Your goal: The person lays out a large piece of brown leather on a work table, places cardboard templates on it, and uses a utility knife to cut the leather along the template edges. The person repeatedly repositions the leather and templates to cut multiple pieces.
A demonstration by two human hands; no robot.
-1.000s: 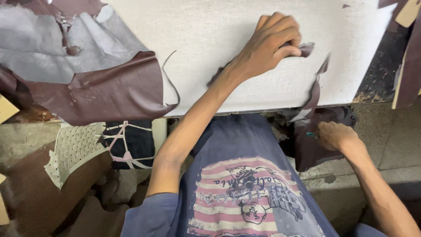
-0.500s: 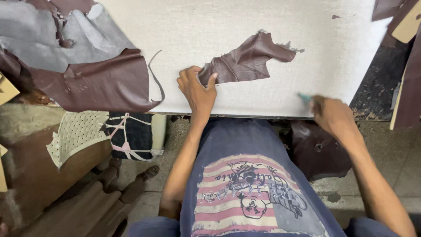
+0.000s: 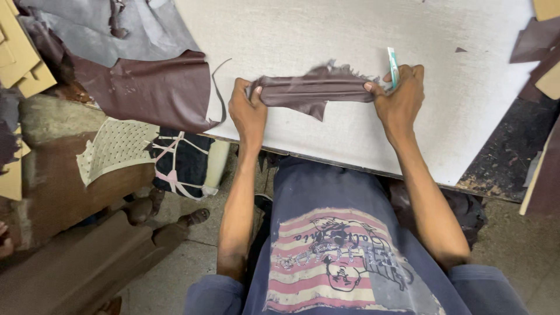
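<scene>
Leather: dark brown strip (image 3: 315, 90) stretched between both hands over white worktop (image 3: 326, 35).
Left hand (image 3: 248, 111): gripping strip's left end.
Right hand (image 3: 401, 96): pinching right end, also holding teal-handled tool (image 3: 393, 65).

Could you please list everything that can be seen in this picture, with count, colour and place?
leather scrap: one, dark brown, stretched between both hands above the board
small tool: one, teal and white, upright in the right hand
cutting board: one, off-white, fills the top centre
large leather hide: one, dark brown, lying over the board's left edge
grey hide: one, grey, top left
cardboard patterns: several, tan, far left edge
leather pieces: a few, dark brown, top right
perforated piece: one, cream, below the board at left
patterned cloth: one, black with pale lines, beside the perforated piece
left hand: grips the scrap's left end
right hand: grips the scrap's right end and the tool
</scene>
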